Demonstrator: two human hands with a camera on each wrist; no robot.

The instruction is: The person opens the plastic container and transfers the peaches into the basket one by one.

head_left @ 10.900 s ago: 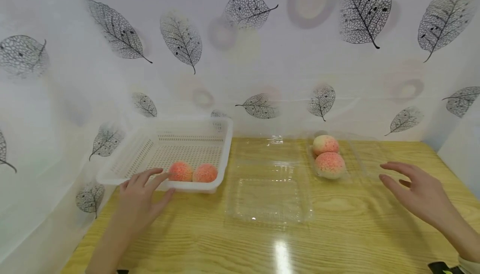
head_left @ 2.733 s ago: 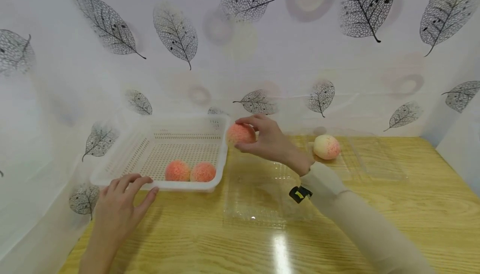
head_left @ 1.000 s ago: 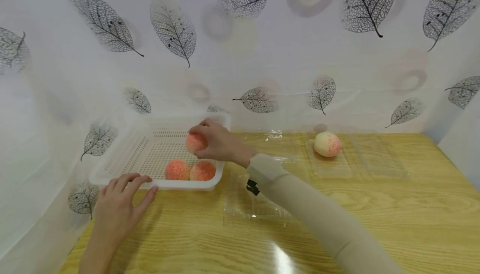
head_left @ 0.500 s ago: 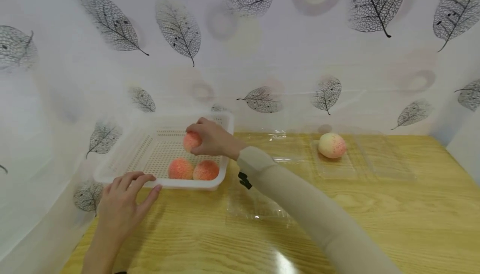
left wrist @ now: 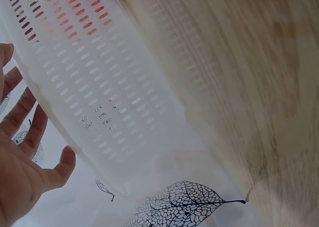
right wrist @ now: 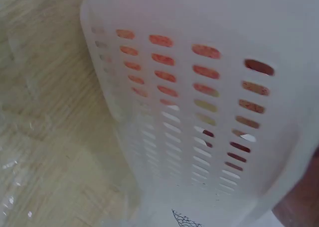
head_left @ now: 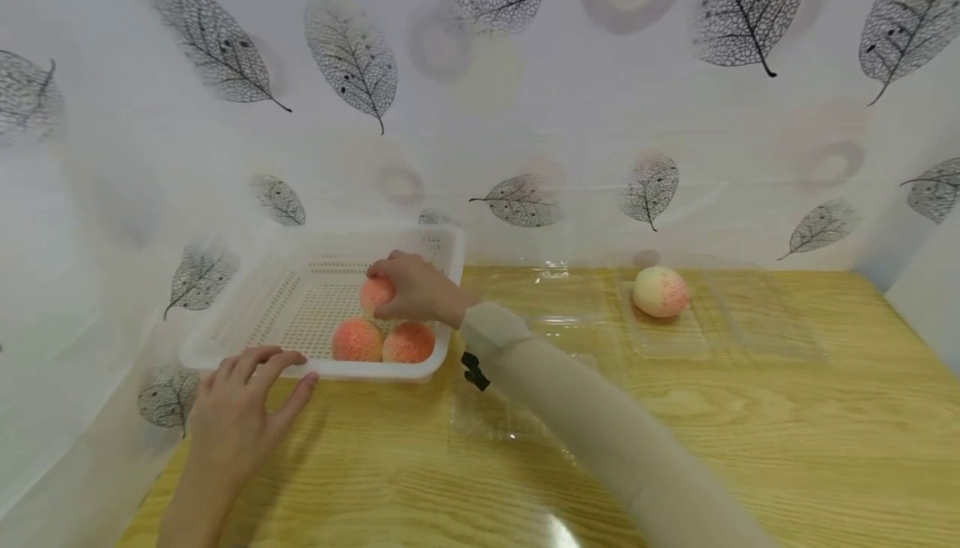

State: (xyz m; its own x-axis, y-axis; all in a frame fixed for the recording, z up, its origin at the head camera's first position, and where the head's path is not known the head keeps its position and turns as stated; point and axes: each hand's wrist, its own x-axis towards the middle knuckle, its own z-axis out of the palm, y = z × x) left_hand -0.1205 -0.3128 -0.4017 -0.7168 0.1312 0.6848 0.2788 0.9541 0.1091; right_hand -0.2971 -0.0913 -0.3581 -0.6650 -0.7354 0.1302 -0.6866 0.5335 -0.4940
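Observation:
In the head view, my right hand (head_left: pixel 416 288) grips a pink-red peach (head_left: pixel 377 294) between thumb and fingers, inside a white slotted plastic basket (head_left: pixel 258 302). Below that peach, two more peaches, a left one (head_left: pixel 357 339) and a right one (head_left: pixel 408 342), lie side by side against the basket's front wall. My left hand (head_left: pixel 238 402) rests its fingertips on the basket's front rim, thumb spread apart. The left wrist view shows those fingers (left wrist: pixel 35 130) at the rim. In the right wrist view, the basket's side wall (right wrist: pixel 174 122) hides most of my hand, with pink patches behind the slots.
A pale peach (head_left: pixel 661 292) sits in an opened clear plastic box (head_left: pixel 765 319) at the right. Another clear box (head_left: pixel 495 414) lies beside the basket, partly under my right forearm. A leaf-print curtain (head_left: pixel 525 114) closes off the back of the wooden table (head_left: pixel 750 448).
A peach has left the right-hand clear box in my right hand, crossed to the basket, and in the last second come lower, close to the two peaches. My left hand stays at the rim.

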